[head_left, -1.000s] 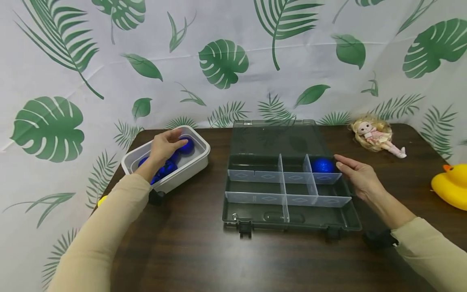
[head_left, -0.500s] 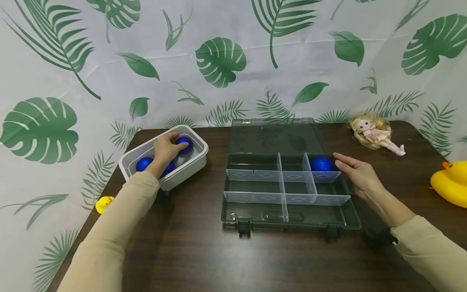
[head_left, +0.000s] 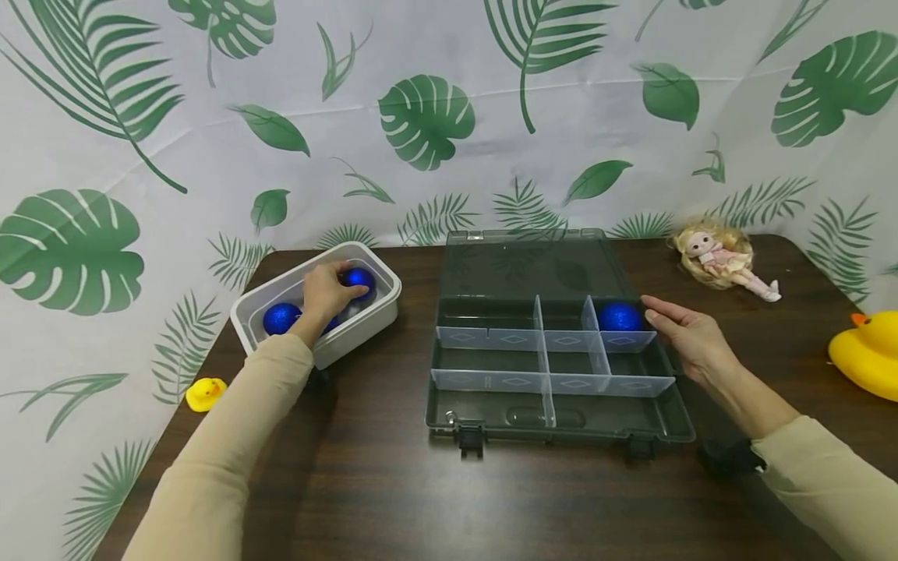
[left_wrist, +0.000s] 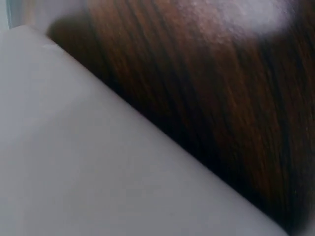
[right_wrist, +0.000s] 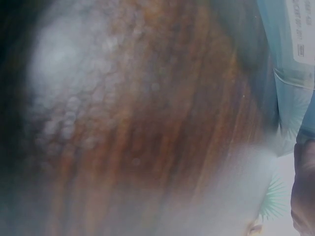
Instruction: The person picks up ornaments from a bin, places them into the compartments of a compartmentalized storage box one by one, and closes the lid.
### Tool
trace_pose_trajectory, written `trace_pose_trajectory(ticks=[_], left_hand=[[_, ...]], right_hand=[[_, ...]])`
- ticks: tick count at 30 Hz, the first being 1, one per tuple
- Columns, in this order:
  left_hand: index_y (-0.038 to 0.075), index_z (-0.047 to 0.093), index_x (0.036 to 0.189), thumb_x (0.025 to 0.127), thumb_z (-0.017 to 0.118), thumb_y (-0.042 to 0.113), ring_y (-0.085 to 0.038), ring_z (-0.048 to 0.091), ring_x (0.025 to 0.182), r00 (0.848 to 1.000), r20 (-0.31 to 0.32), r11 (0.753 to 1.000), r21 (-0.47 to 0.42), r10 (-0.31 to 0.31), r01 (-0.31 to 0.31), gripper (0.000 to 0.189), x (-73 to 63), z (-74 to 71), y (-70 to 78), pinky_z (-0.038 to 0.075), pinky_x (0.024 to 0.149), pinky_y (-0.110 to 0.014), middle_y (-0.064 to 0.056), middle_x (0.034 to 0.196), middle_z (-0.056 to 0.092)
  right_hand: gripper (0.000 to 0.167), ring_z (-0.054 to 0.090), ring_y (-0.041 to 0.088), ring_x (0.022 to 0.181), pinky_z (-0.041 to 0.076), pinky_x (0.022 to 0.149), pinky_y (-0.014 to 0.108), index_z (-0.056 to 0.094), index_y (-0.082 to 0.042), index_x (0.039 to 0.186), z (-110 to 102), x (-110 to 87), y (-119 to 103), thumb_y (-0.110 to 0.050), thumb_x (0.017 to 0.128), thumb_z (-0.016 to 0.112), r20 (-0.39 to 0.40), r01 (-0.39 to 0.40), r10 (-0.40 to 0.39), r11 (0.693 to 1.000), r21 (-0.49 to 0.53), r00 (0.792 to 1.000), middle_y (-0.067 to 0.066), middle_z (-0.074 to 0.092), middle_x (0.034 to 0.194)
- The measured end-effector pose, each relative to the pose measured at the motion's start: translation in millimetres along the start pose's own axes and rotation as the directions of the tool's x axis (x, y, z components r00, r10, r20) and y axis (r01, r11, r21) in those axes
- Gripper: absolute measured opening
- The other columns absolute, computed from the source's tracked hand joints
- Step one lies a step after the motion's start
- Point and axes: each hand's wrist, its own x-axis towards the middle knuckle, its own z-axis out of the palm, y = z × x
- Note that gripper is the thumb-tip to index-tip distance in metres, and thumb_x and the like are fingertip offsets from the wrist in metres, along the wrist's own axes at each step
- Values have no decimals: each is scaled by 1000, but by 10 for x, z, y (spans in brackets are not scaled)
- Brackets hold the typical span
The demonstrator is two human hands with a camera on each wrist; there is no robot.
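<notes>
The blue ball [head_left: 360,282] sat inside the white tub [head_left: 361,331], toward its far right end, pinched between the thumb and fingers of the left hand [head_left: 323,294]. A second blue ball [head_left: 282,318] lay at the tub's left end, and a third [head_left: 331,323] showed only partly behind the hand.

Well apart from it, the right hand [head_left: 698,341] had its fingertips at the right edge of a grey case [head_left: 484,358]; I could not tell whether they gripped the wall or merely touched it. The case stood open with its lid [head_left: 533,269] laid back. Thin dividers [head_left: 512,337] split it into three compartments in the back row, three in the middle and two in front. Another blue ball [head_left: 620,317] rested in the back right compartment.

The balls were round, with a speckled glitter. The tub was smooth, opaque plastic, oblong with rounded corners and a thick rim. The case was smoky, see-through plastic with black latches [head_left: 471,439]; its cloudy dividers bore diamond outlines. A printed label [right_wrist: 302,29] showed in the right wrist view. Beneath everything, the table [head_left: 393,483] had glossy, dark brown wood grain.
</notes>
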Motion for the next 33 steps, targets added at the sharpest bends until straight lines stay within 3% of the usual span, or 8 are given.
trace_pose_trajectory(ticks=[8,13,17,21,24,26,30,33], left_hand=[[-2,56,127,80,75,21,-42,46,121,1000,8,998,55,26,-26,56,-31,3,42,35,103,-50,-25,127,55],[-4,53,129,86,70,24,-39,48,122,1000,31,996,-91,1,2,54,-56,-129,25,35,105,-47,-25,129,54],[-1,50,133,88,68,27,-35,53,119,999,37,962,-271,-20,29,55,-71,-302,40,40,103,-43,-23,129,55],[2,47,136,89,65,28,-30,51,121,997,74,890,-454,-8,41,57,-85,-447,84,39,104,-38,-20,133,53],[2,42,140,91,63,27,-26,49,123,993,117,812,-582,24,49,59,-102,-511,167,39,105,-33,-20,137,49],[2,38,142,92,61,25,-21,50,119,986,158,745,-664,52,67,59,-115,-524,258,39,104,-29,-18,136,49],[-1,35,142,95,55,16,-16,52,113,962,252,600,-788,107,140,54,-164,-444,521,37,104,-31,-12,128,48],[-1,36,141,96,52,13,-20,50,118,939,308,537,-823,151,183,49,-211,-281,750,35,106,-36,-14,132,47]], right_hand=[[24,52,-11,84,44,68,8,70,-29,112,-6,0,40,-22,90,64,-6,7,-7,1000,-10,1000,-32,62,90],[29,52,-12,86,44,70,8,67,-25,119,-11,4,53,-22,90,64,3,10,-10,1000,-19,1000,-33,61,91],[33,52,-12,87,44,70,8,64,-24,123,-21,12,43,-24,90,64,3,8,-8,1000,-28,1000,-33,61,91],[32,52,-12,87,44,71,8,65,-24,122,-25,18,31,-23,90,64,3,6,-6,1000,-23,1000,-33,61,90],[30,53,-12,86,44,70,8,66,-25,120,-22,14,25,-22,90,64,2,14,-14,1000,-11,1000,-32,62,90],[29,53,-12,85,45,69,8,67,-25,118,-19,10,23,-21,90,64,-1,21,-21,1000,-11,1000,-32,62,90],[28,53,-12,85,45,69,8,67,-25,118,-15,10,34,-21,90,64,0,22,-22,1000,-3,1000,-32,62,90],[28,53,-14,86,44,70,7,68,-25,117,-19,12,41,-21,89,65,3,23,-23,1000,6,1000,-32,62,90]])
